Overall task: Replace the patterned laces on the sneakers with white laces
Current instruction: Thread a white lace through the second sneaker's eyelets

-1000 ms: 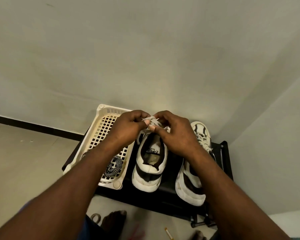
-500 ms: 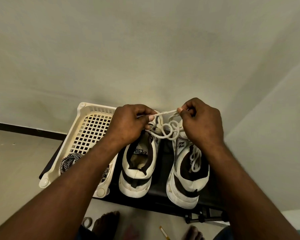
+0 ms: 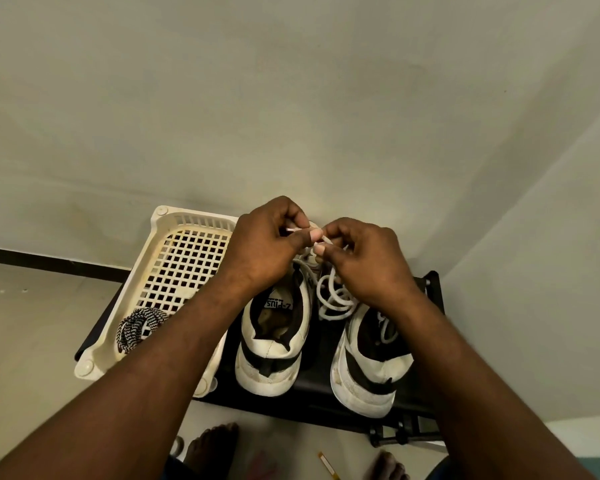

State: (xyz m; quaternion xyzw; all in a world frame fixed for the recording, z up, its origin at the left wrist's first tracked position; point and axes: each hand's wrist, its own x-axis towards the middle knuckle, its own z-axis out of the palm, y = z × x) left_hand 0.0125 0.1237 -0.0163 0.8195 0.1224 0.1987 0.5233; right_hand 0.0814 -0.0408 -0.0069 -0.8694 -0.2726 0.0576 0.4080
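Hands, left [image 3: 261,244] and right [image 3: 365,266], pinch white lace [image 3: 331,301] over sneakers [image 3: 274,362], toes toward wall [image 3: 291,98].

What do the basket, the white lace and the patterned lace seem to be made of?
Basket: cream moulded plastic, dull finish, judging by its rigid grid of square holes. White lace: round woven cord, likely cotton or polyester; it loops softly. Patterned lace: black-and-white braided textile cord, fibre unclear.

I see a plain off-white wall [image 3: 291,98] ahead, meeting a second wall [image 3: 541,289] at a corner on the right. A black skirting strip [image 3: 32,259] borders the pale floor [image 3: 25,341]. A low black rack [image 3: 326,401] stands in that corner. Lighting is dim.
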